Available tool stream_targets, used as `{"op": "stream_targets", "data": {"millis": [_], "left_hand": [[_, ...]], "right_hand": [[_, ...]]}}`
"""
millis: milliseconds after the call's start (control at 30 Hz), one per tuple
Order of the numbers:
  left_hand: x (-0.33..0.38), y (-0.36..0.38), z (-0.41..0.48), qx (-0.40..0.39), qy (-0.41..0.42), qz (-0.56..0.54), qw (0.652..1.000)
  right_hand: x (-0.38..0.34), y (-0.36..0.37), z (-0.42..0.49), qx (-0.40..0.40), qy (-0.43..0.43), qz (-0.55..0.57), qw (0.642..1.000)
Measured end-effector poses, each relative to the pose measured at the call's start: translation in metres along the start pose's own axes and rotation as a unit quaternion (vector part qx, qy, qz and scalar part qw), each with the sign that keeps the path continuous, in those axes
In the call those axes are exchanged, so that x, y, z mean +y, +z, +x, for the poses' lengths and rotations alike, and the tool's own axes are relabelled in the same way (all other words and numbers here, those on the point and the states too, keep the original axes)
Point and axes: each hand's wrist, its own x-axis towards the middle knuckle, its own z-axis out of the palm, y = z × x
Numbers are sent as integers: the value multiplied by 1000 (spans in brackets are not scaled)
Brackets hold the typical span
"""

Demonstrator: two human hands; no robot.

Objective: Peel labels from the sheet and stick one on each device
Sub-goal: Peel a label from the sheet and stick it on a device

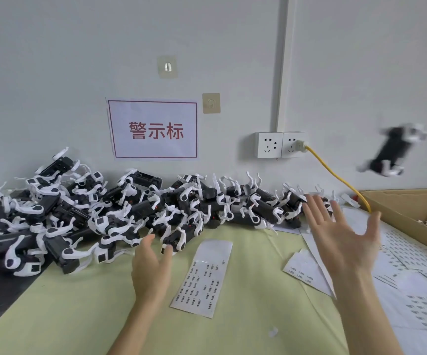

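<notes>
A label sheet point(202, 277) is lying flat on the pale green mat point(84, 313) covering the bench, between the two hands and touched by neither; its lower part is carrying rows of small printed labels, while its upper part is bare. A large pile of black-and-white devices point(109, 213) is heaped along the far edge of the bench against the wall, reaching to its left edge. One blurred device point(393, 152) is seen in mid-air, above the cardboard box point(397, 213) at the right edge, well apart from the right hand point(345, 237). That hand is being held raised with its palm facing the camera and its fingers spread wide, holding nothing. The left hand point(150, 267) is being held lower, just left of the sheet and near the front of the pile, its fingers relaxed and loosely extended, gripping nothing. More label sheets point(409, 254) are lying scattered toward the right edge beside the box.
</notes>
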Motion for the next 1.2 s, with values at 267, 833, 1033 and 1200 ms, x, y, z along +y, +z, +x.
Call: {"op": "stream_targets", "data": {"millis": [267,833,1033,1200], "left_hand": [[-4,3,-3,-124,86,204,967],[-13,4,-1,-57,133,92,985],[-5,4,1,-32,15,-102,994],[14,-2,-4,-95,-110,-361,921]], "right_hand": [[32,-23,0,155,-105,-318,929],[88,-33,-2,120,-27,-538,834],[99,-41,-5,115,1,-700,705],[115,-56,-10,29,-98,-884,456]]}}
